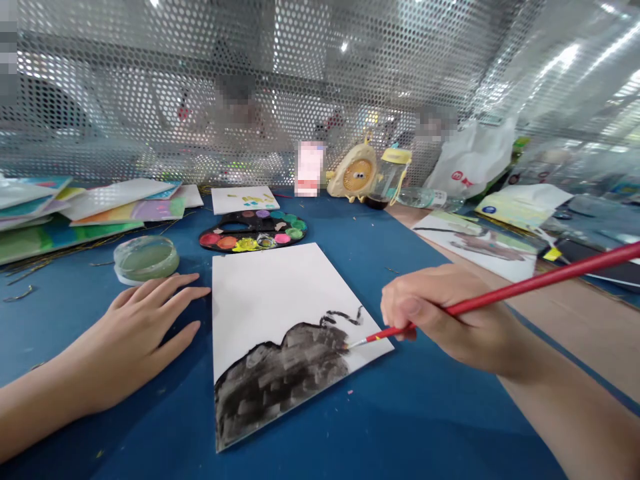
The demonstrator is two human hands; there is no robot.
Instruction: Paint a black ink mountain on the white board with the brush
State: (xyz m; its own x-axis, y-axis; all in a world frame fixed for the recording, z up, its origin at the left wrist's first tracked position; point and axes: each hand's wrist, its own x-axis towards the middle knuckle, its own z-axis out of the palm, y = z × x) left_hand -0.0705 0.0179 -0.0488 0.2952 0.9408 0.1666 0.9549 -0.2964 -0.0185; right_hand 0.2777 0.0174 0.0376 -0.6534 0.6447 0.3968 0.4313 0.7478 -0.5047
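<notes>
the fingers [410, 303] of the right hand [445, 313] were closed around a red-handled paintbrush [525, 285], whose tip was set on a white rectangular sheet [280, 293] at the right end of a black painted patch [285, 373]. the sheet was laid flat on the blue desk [350, 427], between the two hands. the left hand [135, 333] was rested palm down on the desk with its fingers spread and nothing held; whether the sheet's left edge was touched by the fingertips could not be told.

the sheet was judged likely to slip or turn under the brush, since it was not seen to be pressed down. the black patch looked wet and could be smeared if the heel of the right hand were dragged across it. a round clear dish of greenish water [146, 258] stood just beside the left hand and could be knocked and spilled. a black oval palette [253, 231] of bright paints lay just beyond the sheet, within reach of a careless sleeve or wrist.

no writing could be read. a red mark was seen on a white plastic bag [460, 177] and a round blue mark on a pale yellow packet [489, 209], both too small to be made out.
</notes>
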